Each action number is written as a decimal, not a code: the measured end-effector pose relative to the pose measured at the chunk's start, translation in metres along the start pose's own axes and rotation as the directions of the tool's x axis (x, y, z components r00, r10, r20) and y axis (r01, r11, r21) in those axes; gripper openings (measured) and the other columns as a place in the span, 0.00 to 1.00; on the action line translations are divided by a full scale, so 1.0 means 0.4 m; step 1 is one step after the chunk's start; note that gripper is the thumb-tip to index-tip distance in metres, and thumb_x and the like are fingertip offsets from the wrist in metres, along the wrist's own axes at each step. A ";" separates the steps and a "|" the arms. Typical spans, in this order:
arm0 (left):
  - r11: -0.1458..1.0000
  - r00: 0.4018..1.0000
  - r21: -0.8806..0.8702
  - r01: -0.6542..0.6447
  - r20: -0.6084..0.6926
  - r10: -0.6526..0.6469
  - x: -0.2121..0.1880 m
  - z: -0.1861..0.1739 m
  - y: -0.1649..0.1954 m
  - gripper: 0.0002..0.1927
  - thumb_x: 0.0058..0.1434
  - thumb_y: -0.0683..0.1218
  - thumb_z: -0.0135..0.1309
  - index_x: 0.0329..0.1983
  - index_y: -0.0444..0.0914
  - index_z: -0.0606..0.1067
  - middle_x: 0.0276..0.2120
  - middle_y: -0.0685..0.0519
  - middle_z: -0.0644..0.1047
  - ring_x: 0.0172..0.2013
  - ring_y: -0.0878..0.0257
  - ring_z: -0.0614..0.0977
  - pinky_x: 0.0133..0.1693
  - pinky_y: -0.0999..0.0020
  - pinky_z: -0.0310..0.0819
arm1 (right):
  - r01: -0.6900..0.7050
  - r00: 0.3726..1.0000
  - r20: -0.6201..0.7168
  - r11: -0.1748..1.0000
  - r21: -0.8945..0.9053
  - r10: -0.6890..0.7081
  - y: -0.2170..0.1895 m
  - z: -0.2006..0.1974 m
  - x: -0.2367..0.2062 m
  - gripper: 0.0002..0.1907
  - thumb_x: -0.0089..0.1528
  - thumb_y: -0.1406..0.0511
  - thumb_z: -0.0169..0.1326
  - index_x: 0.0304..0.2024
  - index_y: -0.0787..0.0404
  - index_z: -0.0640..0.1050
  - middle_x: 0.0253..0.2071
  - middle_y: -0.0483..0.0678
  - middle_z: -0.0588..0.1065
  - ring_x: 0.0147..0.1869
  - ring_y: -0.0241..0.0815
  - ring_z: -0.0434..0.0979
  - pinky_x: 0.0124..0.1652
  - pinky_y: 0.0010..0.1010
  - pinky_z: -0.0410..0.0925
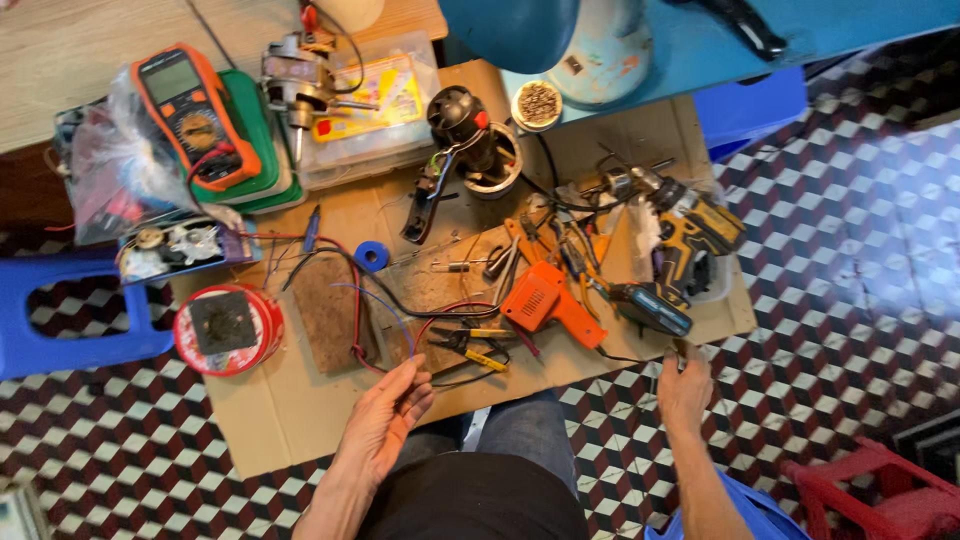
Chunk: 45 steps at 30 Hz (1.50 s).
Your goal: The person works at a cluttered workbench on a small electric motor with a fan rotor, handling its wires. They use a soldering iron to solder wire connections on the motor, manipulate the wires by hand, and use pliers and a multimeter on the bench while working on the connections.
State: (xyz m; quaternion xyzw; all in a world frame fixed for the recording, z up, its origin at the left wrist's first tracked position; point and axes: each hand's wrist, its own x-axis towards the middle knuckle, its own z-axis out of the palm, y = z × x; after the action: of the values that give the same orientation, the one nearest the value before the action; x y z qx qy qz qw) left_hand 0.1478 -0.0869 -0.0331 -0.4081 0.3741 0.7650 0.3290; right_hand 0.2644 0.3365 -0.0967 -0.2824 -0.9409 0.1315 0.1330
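My left hand (388,415) lies palm-up at the near edge of a cardboard sheet (280,410), its fingers curled around the ends of thin red, black and purple wires (362,345) that loop back across a brown board (330,318). Yellow-handled pliers (478,352) lie just to its right. My right hand (685,388) rests, back up, at the cardboard's near right edge, its fingertips by a small dark item that I cannot make out. Just beyond it are an orange soldering gun (545,300) and a yellow-and-black cordless drill (692,238).
On the cardboard sit a red round tin (228,328), a blue tape roll (372,256), a black motor (468,135) and a screw pot (537,103). An orange multimeter (195,112) and a clear parts box (385,95) are behind. A blue stool (60,325) stands left, a red stool (880,490) right.
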 end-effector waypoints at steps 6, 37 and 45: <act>0.990 0.998 0.135 -0.025 0.059 0.017 -0.019 0.070 0.021 0.22 0.63 0.44 0.56 0.60 0.33 0.72 0.41 0.48 0.81 0.42 0.61 0.83 0.49 0.65 0.80 | 0.514 0.835 0.422 0.776 -0.366 -0.353 0.004 0.126 0.101 0.06 0.66 0.66 0.55 0.44 0.52 0.81 0.43 0.50 0.80 0.53 0.54 0.80 0.54 0.45 0.73; 0.851 0.927 0.369 -0.372 0.194 0.321 -0.031 0.190 0.035 0.17 0.65 0.48 0.57 0.51 0.31 0.78 0.34 0.53 0.81 0.33 0.68 0.81 0.38 0.75 0.77 | -0.855 0.347 0.927 0.359 0.375 -0.143 -0.655 -0.272 0.062 0.21 0.68 0.58 0.46 0.55 0.69 0.68 0.37 0.46 0.74 0.33 0.36 0.78 0.31 0.31 0.77; 0.777 0.865 0.382 -0.500 0.259 0.430 -0.072 0.222 0.055 0.14 0.69 0.46 0.54 0.48 0.30 0.79 0.35 0.53 0.81 0.35 0.69 0.81 0.39 0.75 0.78 | -0.841 0.300 0.920 0.386 0.380 -0.251 -0.706 -0.286 0.095 0.37 0.63 0.60 0.52 0.74 0.55 0.58 0.33 0.49 0.74 0.24 0.35 0.75 0.22 0.26 0.71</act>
State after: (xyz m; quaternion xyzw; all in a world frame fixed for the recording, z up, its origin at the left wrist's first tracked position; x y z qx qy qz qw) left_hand 0.1093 -0.0292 0.0330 -0.1570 0.5978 0.7485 0.2405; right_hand 0.1306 0.1500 0.1073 -0.2596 -0.5336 0.7402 -0.3162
